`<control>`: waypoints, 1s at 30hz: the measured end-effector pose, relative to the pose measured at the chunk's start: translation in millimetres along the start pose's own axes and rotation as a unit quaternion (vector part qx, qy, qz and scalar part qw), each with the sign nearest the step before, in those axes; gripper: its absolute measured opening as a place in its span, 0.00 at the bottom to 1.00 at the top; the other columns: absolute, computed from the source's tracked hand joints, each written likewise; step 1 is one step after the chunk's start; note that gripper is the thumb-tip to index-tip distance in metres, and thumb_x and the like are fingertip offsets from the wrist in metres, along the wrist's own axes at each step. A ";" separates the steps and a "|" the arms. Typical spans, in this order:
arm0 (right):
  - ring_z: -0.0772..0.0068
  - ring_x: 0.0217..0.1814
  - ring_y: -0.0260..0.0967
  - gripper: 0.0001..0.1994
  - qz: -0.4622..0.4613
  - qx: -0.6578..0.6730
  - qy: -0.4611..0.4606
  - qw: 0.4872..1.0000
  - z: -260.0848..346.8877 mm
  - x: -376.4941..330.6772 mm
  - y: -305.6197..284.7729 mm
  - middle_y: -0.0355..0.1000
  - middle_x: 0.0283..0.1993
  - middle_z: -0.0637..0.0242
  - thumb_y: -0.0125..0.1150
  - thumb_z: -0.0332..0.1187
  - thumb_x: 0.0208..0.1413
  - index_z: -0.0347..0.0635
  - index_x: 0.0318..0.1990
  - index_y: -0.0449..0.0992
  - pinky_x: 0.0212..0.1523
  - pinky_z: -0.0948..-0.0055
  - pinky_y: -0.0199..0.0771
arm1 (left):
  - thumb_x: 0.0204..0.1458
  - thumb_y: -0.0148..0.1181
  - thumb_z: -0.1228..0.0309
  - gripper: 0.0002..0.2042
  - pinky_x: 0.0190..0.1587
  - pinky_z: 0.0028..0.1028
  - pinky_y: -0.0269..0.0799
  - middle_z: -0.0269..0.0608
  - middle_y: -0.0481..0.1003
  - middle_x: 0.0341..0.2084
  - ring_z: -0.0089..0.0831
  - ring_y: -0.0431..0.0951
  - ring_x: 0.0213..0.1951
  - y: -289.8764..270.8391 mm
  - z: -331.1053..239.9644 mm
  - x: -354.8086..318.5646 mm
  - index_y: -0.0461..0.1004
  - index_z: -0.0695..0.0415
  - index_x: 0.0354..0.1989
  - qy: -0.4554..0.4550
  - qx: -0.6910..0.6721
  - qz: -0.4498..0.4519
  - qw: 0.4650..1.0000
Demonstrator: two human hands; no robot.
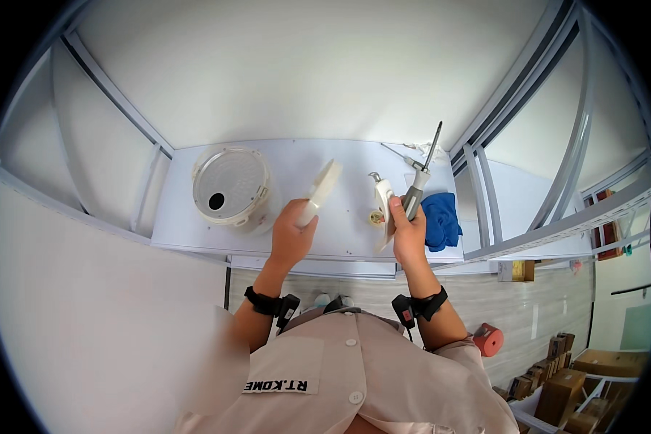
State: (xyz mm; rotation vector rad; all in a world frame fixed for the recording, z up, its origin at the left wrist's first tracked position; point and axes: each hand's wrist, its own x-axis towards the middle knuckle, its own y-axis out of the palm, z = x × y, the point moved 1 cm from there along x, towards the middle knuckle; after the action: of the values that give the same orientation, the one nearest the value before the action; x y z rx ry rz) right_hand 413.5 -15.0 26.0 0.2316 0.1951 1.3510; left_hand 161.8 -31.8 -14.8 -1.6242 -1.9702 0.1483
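Note:
Over the white table, my left hand [293, 233] is closed around the lower end of a curved white plastic piece [324, 186], held upright and slightly tilted. My right hand [410, 237] grips a screwdriver [415, 192] with a grey and white handle, its shaft pointing up and away. The same hand also holds a white plastic part [384, 199] with a bent metal piece at its top. To the left stands a round white appliance body [231, 181] with a translucent top and a dark round hole; its kind is unclear.
A blue cloth [441, 220] lies at the table's right end, near a small yellowish roll [376, 218]. A second thin tool [393, 150] rests at the back. Metal frame posts [488, 192] flank the table [304, 249]. A red roll [488, 340] and cardboard boxes [560, 398] sit on the floor.

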 end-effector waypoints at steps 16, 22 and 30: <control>0.80 0.34 0.69 0.14 -0.010 -0.002 -0.025 1.000 -12.7 2.6 -22.6 0.71 0.35 0.72 0.72 0.39 0.66 0.41 0.43 0.73 0.37 0.75 0.73 | 0.45 0.65 0.81 0.12 0.53 0.38 0.79 0.33 0.84 0.48 0.39 0.83 0.49 30.9 54.1 -25.6 0.86 0.52 0.37 0.166 0.155 0.151 0.962; 0.78 0.35 0.71 0.14 -0.005 -0.019 -0.024 1.000 -21.6 1.3 -18.8 0.72 0.36 0.71 0.72 0.40 0.66 0.41 0.44 0.74 0.38 0.73 0.74 | 0.47 0.67 0.79 0.09 0.57 0.41 0.76 0.35 0.83 0.49 0.41 0.80 0.54 58.2 82.2 -39.1 0.87 0.51 0.36 0.148 0.114 0.170 0.968; 0.83 0.33 0.68 0.17 -0.007 -0.019 -0.029 0.999 -17.4 -5.0 -11.3 0.72 0.34 0.72 0.73 0.43 0.65 0.40 0.43 0.73 0.35 0.77 0.72 | 0.49 0.66 0.79 0.09 0.60 0.41 0.75 0.40 0.81 0.52 0.44 0.79 0.57 73.7 86.8 -36.2 0.88 0.54 0.37 0.152 0.105 0.208 0.961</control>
State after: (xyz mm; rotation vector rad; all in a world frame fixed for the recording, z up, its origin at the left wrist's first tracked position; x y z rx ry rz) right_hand 418.4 -21.2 6.3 0.2366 0.1220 1.3314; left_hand 186.2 -23.4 -131.5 -1.7778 -1.3229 0.2435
